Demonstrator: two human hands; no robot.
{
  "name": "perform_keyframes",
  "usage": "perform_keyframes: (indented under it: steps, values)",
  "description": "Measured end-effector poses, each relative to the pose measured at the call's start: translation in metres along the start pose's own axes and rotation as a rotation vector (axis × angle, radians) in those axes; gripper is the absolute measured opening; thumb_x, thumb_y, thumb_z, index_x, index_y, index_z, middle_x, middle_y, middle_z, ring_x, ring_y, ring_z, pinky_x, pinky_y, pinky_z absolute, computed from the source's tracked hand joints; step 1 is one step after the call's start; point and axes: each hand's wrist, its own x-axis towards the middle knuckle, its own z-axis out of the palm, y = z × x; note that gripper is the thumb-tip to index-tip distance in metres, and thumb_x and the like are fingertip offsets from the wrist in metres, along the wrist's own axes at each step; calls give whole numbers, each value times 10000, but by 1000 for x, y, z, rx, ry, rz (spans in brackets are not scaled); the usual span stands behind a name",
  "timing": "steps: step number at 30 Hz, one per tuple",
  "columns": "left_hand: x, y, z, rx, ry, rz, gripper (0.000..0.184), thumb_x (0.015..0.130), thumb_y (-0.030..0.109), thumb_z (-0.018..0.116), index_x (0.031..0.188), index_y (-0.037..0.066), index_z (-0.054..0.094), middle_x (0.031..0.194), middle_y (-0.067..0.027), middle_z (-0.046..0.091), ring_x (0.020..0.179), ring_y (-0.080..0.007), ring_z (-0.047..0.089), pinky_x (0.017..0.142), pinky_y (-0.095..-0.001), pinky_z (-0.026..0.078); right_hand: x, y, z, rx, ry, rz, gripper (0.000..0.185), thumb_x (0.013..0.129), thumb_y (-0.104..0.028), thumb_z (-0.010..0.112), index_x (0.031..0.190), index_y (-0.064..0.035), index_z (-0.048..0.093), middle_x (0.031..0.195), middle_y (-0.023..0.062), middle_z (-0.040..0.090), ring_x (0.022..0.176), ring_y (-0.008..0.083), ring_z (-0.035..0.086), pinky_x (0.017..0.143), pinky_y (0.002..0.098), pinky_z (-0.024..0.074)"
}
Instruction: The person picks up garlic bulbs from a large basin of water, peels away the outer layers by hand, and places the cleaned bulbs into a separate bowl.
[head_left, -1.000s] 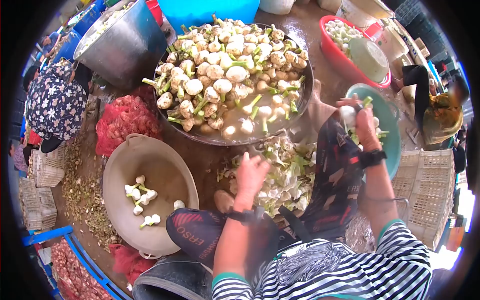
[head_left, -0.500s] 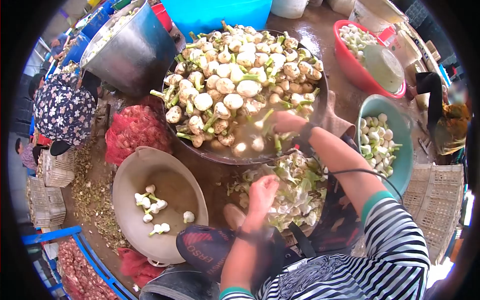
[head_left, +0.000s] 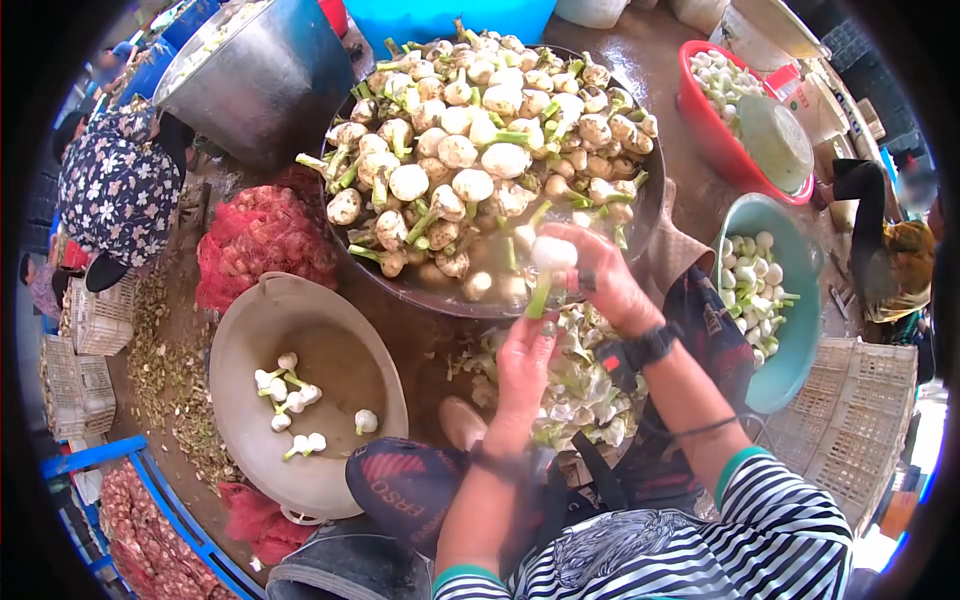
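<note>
A white garlic bulb (head_left: 554,256) with a green stem is between my two hands, over the near rim of a wide dark basin (head_left: 425,297). My left hand (head_left: 524,368) pinches the lower end of its stem. Curled at the bulb's right side is my right hand (head_left: 608,285), its fingers against it; whether it also holds a small tool I cannot make out. Muddy water and a heap of soil-stained garlic (head_left: 455,150) fill the basin. Loose peeled skins and leaves (head_left: 590,385) lie below my hands.
To the left, a grey tub (head_left: 235,400) holds several cleaned bulbs. A green basin (head_left: 800,350) of white garlic stands at right, beyond it a red basin (head_left: 715,140). A red mesh sack (head_left: 265,245) sits left of the dark basin. Another person in a floral garment (head_left: 120,190) is at far left.
My right hand has come up out of the basin's water toward me with a garlic bulb. My left hand has moved up slightly and now grips its stem.
</note>
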Motion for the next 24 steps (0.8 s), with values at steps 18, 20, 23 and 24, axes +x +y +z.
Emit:
perform_keyframes:
  steps: [18,20,23,24]
  values:
    - [-4,-9,-20,-252,23,-81,321,862,199,625,1112,18,539,1033,-83,629,857,-179,632,708,-317,510,-66,-43,28,-512,-13,-344,892,679,19,692,1428,-63,214,1255,140,498,1130,215,510,960,332,414]
    - [-5,-10,-19,-221,35,-99,329,858,215,631,1110,24,541,1032,-82,627,849,-184,633,710,-318,510,-67,-48,21,-627,19,-391,871,671,38,686,1413,-47,239,1234,148,517,1123,223,524,954,340,423]
    - [-4,-4,-12,-205,48,-120,321,867,245,618,1095,30,546,1014,-83,628,841,-189,632,705,-314,510,-66,-51,15,-678,26,-435,835,662,49,682,1388,-27,276,1217,162,531,1127,246,534,949,356,433]
    - [-4,0,-9,-205,54,-128,317,872,256,610,1087,31,548,1006,-84,628,839,-190,631,703,-311,509,-65,-51,15,-679,20,-439,825,661,47,683,1381,-23,286,1217,165,531,1131,257,534,949,361,434]
